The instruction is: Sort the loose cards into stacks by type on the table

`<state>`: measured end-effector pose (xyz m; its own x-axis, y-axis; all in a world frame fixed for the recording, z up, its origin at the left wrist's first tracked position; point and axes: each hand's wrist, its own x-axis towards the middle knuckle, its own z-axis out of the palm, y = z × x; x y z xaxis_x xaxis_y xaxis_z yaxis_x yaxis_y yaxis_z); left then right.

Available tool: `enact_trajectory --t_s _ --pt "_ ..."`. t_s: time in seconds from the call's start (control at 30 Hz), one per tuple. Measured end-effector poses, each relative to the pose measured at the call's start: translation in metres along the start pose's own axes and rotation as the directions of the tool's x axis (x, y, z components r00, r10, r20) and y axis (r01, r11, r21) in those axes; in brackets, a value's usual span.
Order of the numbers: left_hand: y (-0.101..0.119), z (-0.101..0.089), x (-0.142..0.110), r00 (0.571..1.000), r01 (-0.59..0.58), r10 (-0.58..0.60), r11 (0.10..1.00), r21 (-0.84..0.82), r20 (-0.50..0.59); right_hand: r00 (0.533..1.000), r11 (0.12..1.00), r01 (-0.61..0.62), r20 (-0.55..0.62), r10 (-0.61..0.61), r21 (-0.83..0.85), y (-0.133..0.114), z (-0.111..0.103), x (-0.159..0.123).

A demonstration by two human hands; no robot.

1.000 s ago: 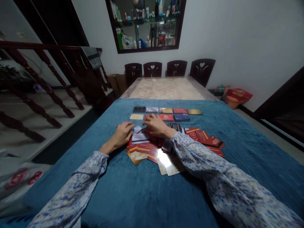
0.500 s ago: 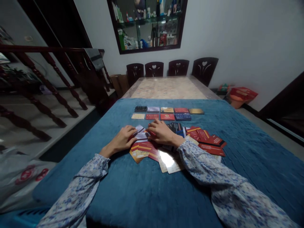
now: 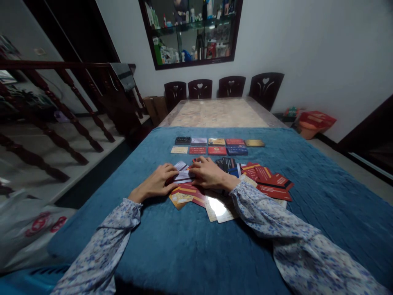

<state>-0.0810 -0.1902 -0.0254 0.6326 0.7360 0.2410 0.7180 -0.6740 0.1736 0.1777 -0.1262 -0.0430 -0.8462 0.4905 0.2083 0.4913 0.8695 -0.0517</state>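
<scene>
Between my hands is a pale lilac card (image 3: 184,177) with a dark stripe along it. My left hand (image 3: 155,180) closes on its left end with curled fingers and thumb. On its right end my right hand (image 3: 210,174) is bent over and gripping; some fingertips are hidden. Another pale card (image 3: 181,165) shows just behind it. Below lie red cards with gold stripes (image 3: 188,189) and a patterned gold card (image 3: 178,203). Shiny whitish cards (image 3: 222,211) spread near my right wrist. To the right are fanned red cards (image 3: 274,186) and black cards (image 3: 227,163).
Two rows of neat card stacks (image 3: 217,150) lie beyond my hands on the blue cloth (image 3: 153,241). Past the cloth is bare marble tabletop (image 3: 215,112), with dark chairs (image 3: 231,87) behind. A white plastic bag (image 3: 27,233) is at the lower left.
The red card that showed by my right fingers is now mostly out of sight. My right fingers have shifted onto the right end of the pale card. My left hand has barely moved.
</scene>
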Motion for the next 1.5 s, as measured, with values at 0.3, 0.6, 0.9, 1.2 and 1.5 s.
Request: enact_trajectory --t_s 0.3,0.6,0.9,1.2,1.5 --pt "0.000 0.001 0.001 1.000 -0.008 0.008 1.000 -0.024 0.006 1.000 1.000 -0.003 0.029 0.003 0.021 0.000 0.000 0.001" --pt "0.002 0.001 0.002 0.998 -0.054 0.054 0.999 -0.006 -0.031 0.999 0.999 0.035 -0.009 -0.034 0.025 0.002 0.000 -0.001" --pt "0.002 -0.002 0.002 0.991 -0.097 0.090 0.993 -0.067 -0.100 0.989 0.995 0.103 -0.111 -0.101 0.016 0.001 -0.001 -0.001" --pt "0.000 -0.003 0.000 0.971 -0.093 0.072 0.992 -0.082 -0.229 0.977 0.997 0.072 -0.203 -0.069 0.007 0.001 -0.002 0.001" --pt "-0.008 0.005 -0.001 0.956 -0.035 0.019 0.998 -0.049 -0.291 0.970 0.999 0.010 -0.241 -0.001 0.036 0.001 -0.001 0.001"
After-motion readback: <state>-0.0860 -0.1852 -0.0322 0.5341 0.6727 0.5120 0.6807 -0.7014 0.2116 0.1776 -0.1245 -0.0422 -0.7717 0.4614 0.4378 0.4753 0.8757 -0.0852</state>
